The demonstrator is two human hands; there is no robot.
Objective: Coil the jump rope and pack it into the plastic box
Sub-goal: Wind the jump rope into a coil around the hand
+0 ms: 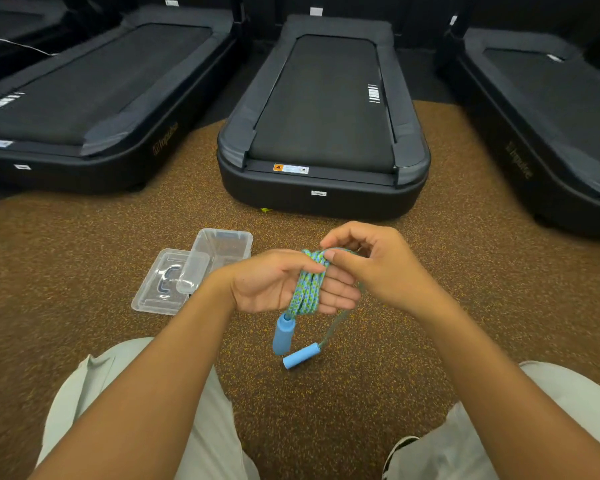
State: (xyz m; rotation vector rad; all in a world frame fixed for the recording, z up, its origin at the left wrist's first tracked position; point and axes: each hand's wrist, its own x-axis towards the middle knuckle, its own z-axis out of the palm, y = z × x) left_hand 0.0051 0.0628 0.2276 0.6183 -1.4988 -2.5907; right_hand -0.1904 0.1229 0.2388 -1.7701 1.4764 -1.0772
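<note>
Where my hands meet above the carpet (378,358), one jump rope (307,289) loops around my left hand (274,282), the coil's long axis running away from me, my thumb pinning it. My right hand (371,268) pinches the far loop. Two blue handles (282,336) dangle toward me. One plastic box (222,237) and one lid (153,292) lie to the left.

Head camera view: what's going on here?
A seated person has a blue-green jump rope wound around the left hand, while the right hand pinches the rope at the top of the coil. Both blue handles trail below. The clear plastic box sits open on the floor to the left, lid beside it, rope not yet inside.
</note>
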